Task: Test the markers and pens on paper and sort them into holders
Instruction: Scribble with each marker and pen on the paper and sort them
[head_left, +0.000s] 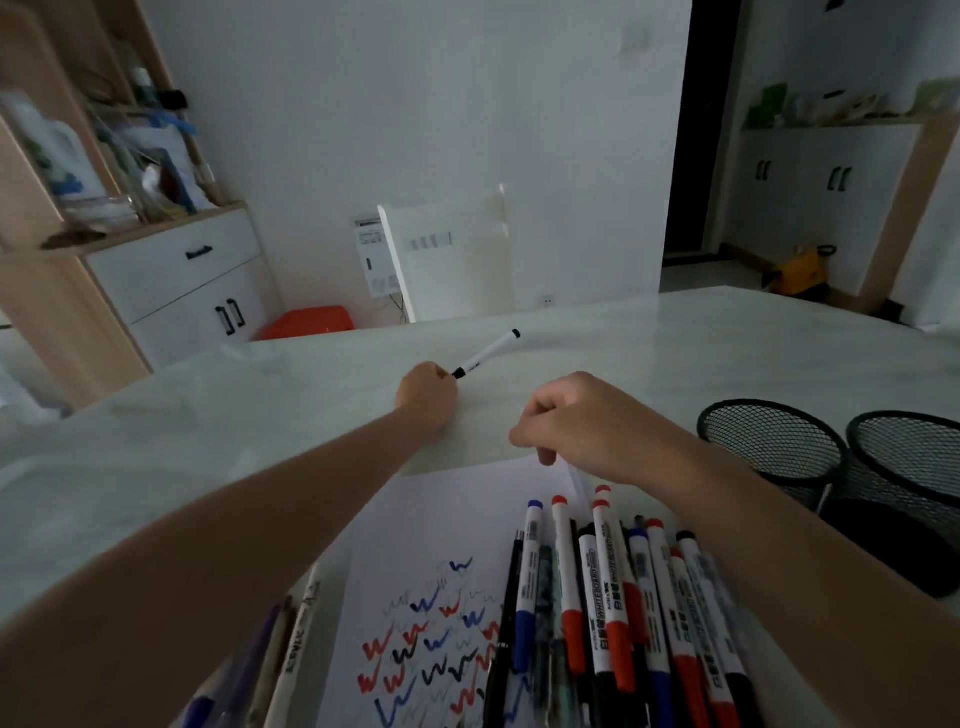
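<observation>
My left hand (428, 392) reaches far over the table and grips the black end of a white marker (488, 353), which points away to the right. My right hand (587, 421) has curled fingers at the far edge of the white paper (452, 519); it seems to pinch the paper's lifted corner. The paper carries several red, blue and black squiggles. A pile of whiteboard markers and pens (618, 597) lies on its right side. Two black mesh holders (769, 441) (909, 457) stand to the right of my right hand.
More pens (291, 649) lie at the paper's left, under my left forearm. A white chair (447, 260) stands behind the pale table (727, 343). A cabinet (176, 291) and an orange bin (311, 322) are at the far left.
</observation>
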